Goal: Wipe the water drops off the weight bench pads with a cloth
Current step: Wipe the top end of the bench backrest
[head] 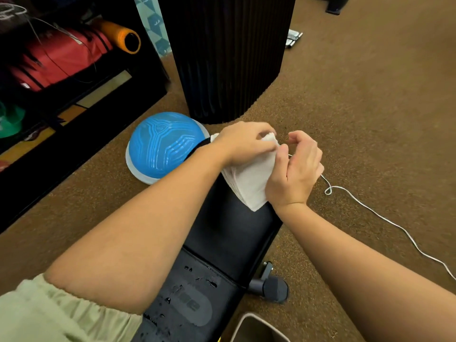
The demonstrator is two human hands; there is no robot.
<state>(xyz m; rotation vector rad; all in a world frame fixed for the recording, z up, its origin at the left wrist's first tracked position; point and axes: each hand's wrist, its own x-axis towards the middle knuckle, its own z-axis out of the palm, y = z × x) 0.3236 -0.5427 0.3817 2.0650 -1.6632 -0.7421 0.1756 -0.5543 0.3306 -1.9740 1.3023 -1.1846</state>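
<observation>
A black weight bench (229, 230) runs from the bottom centre up toward the middle. Water drops (197, 282) glisten on its near pad (187, 304). A folded white cloth (249, 181) rests on the far end of the far pad. My left hand (243, 143) grips the cloth's top edge from the left. My right hand (294, 169) pinches the cloth's right edge, fingers curled. Part of the cloth is hidden under both hands.
A blue dome balance trainer (162, 144) lies on the brown carpet left of the bench. A tall black ribbed bin (229, 53) stands behind. A white cord (385, 218) trails on the right. A dark shelf (74, 77) with gear fills the left; a beige container (249, 327) sits at the bottom.
</observation>
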